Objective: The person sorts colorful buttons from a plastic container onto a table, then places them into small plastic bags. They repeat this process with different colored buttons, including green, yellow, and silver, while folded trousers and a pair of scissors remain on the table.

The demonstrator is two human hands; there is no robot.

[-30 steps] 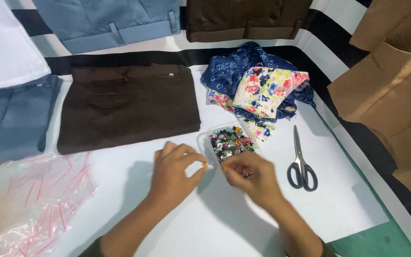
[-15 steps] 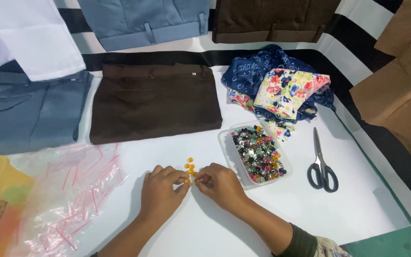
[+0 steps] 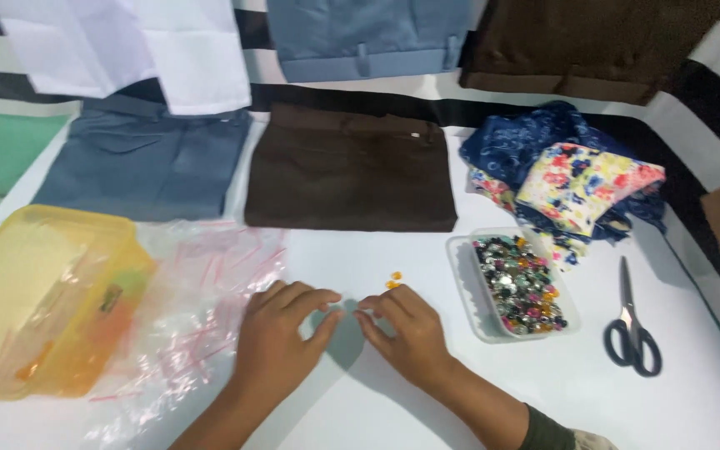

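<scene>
My left hand (image 3: 281, 342) and my right hand (image 3: 406, 333) rest on the white table top (image 3: 360, 408), their fingertips almost meeting in the middle. Whether either hand pinches something small is hidden by the fingers. Two or three tiny orange beads (image 3: 393, 280) lie on the table just beyond my right hand's fingers. To the right of that hand stands a clear shallow tray (image 3: 467, 283) filled with several mixed shiny beads and buttons.
Black-handled scissors (image 3: 632, 332) lie right of the tray. Clear small plastic bags (image 3: 189, 308) and a yellow plastic box (image 3: 39, 304) sit at the left. Folded brown trousers (image 3: 347, 171), blue-grey trousers (image 3: 143, 162) and floral fabric (image 3: 581, 183) lie further back.
My view has shifted left, bringing the yellow box into sight. The orange beads that sat between my fingertips now lie on the table beyond my right hand.
</scene>
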